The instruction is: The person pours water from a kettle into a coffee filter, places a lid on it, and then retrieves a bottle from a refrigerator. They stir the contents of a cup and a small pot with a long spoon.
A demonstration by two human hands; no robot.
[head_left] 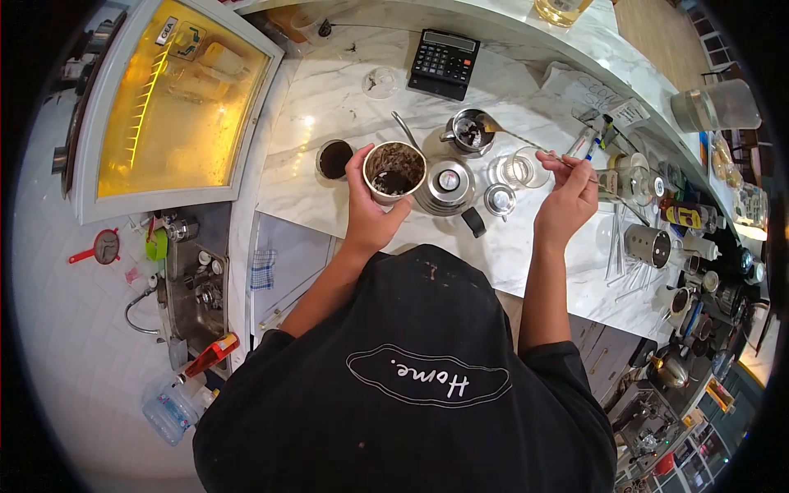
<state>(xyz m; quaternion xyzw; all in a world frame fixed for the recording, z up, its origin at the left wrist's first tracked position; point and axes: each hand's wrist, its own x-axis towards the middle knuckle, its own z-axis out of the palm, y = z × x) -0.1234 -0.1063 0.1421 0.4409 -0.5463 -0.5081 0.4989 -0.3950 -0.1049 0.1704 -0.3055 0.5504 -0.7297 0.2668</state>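
Note:
My left hand (374,215) is wrapped around a pale-rimmed cup (394,171), its inside smeared with dark grounds. Between the fingers of my right hand (567,197) is the handle of a long spoon (526,141). The spoon's bowl rests at the rim of a small steel pitcher (470,135), which has dark grounds inside. A gooseneck kettle (448,187) stands between my hands, near the cup. To the left of the cup is a glass of dark liquid (334,159). A clear glass (523,169) and a small metal lid (500,200) sit left of my right hand.
A black calculator (444,64) and a clear round lid (380,82) lie on the marble counter (329,99). Markers (585,145), glass jars and a perforated metal canister (648,246) crowd the right side. A yellow-lit glass-door cabinet (177,107) and a sink (197,279) are on the left.

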